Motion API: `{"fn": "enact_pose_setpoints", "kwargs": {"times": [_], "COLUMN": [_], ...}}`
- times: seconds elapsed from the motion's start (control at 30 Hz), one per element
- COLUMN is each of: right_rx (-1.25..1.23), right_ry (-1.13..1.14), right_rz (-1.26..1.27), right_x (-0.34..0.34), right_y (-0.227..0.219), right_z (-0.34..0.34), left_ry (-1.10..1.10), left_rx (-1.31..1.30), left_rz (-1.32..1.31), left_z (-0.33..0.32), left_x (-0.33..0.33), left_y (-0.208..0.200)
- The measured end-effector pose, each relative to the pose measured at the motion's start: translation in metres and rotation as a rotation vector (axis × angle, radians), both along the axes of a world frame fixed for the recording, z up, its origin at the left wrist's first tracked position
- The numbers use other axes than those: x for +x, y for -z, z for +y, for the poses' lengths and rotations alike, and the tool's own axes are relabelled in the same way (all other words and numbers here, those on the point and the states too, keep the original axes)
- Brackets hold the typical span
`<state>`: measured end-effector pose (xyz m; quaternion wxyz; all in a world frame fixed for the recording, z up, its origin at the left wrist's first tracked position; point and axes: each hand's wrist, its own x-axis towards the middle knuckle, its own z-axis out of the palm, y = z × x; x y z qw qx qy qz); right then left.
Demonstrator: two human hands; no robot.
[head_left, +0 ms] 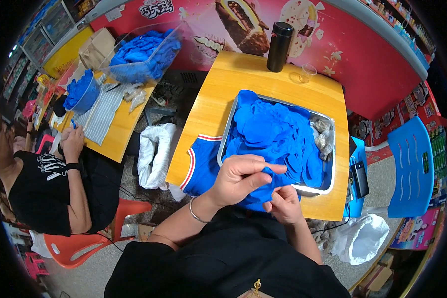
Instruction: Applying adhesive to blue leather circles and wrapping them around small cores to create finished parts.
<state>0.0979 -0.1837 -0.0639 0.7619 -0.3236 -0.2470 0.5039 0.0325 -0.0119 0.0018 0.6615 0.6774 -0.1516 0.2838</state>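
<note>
- Roughly at 10 o'clock, well apart: co-worker (pixel 39 188), hands at a small blue scrap (pixel 73 122).
- Nearer, between 9 and 10: blue garment (pixel 201 164), red-and-white trim, on the yellow table (pixel 214 82).
- Left hand (pixel 238 180): thumb and index drawn together, narrow pinch on a blue fabric piece (pixel 267 171).
- Right hand (pixel 286 204), at about 4 o'clock from that pinch: thumb and index close together against blue cloth; cannot tell whether pinched shut.
- Step, by judgement: fingering one piece two-handed. Next move seems to call for a steady left pinch while the right finds the edge.
- From 12 to 1: metal tray (pixel 329 171), heaped with blue pieces (pixel 268 124).
</note>
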Motion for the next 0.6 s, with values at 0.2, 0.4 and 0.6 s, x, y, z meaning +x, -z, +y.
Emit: {"fn": "enact_pose_setpoints", "kwargs": {"times": [0.2, 0.4, 0.6], "right_rx": [-0.097, -0.074, 0.052], "right_ry": [0.420, 0.544, 0.700], "right_rz": [-0.459, -0.601, -0.672], "right_x": [0.005, 0.004, 0.002], "right_y": [-0.003, 0.007, 0.006], "right_z": [0.014, 0.016, 0.028], "left_ry": [-0.095, -0.061, 0.081], "left_rx": [-0.145, -0.064, -0.261], "left_rz": [0.152, 0.158, 0.210], "left_z": [-0.003, -0.005, -0.008], "left_x": [-0.006, -0.005, -0.002], "left_y": [0.001, -0.007, 0.002]}}
